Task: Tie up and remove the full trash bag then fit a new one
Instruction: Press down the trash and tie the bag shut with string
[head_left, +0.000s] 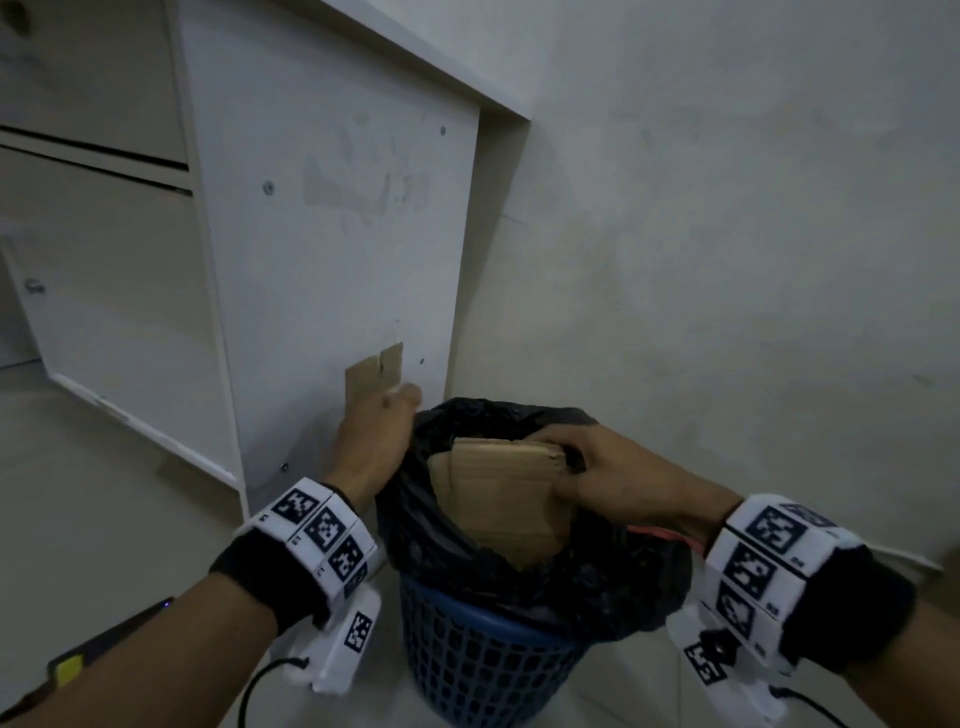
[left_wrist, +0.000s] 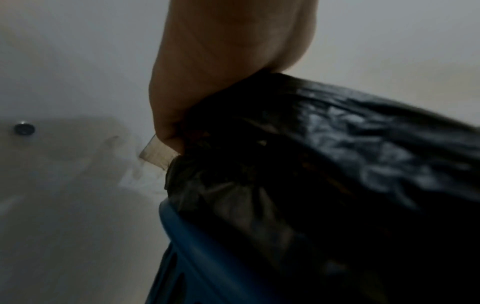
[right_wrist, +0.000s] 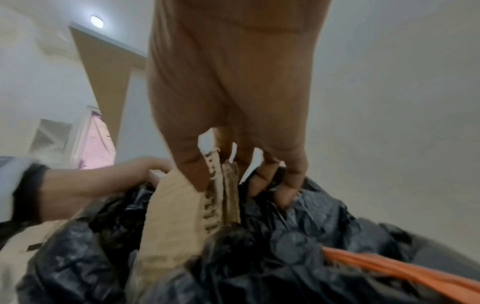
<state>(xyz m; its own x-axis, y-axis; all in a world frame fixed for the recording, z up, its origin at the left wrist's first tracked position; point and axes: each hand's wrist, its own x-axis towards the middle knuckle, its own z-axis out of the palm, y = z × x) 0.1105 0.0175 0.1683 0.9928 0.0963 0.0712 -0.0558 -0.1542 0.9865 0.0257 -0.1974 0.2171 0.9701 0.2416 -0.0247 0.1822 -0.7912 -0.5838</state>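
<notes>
Black trash bag (head_left: 597, 582), crinkled and glossy, mouth open, sits in the blue mesh bin (head_left: 483, 660). Folded cardboard (head_left: 504, 499) juts from it. Left hand (head_left: 371, 441) grips the bag's left rim; right hand (head_left: 618, 480) pinches cardboard and right rim.

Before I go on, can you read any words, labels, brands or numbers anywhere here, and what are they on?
No readable text in any view.
Left wrist band: black-and-white square code tags with tiny characters beside them, too small to read.
Right wrist band: the same kind of tags and tiny marks, also unreadable.
Cardboard, black trash bag, blue basket: no print visible.
</notes>
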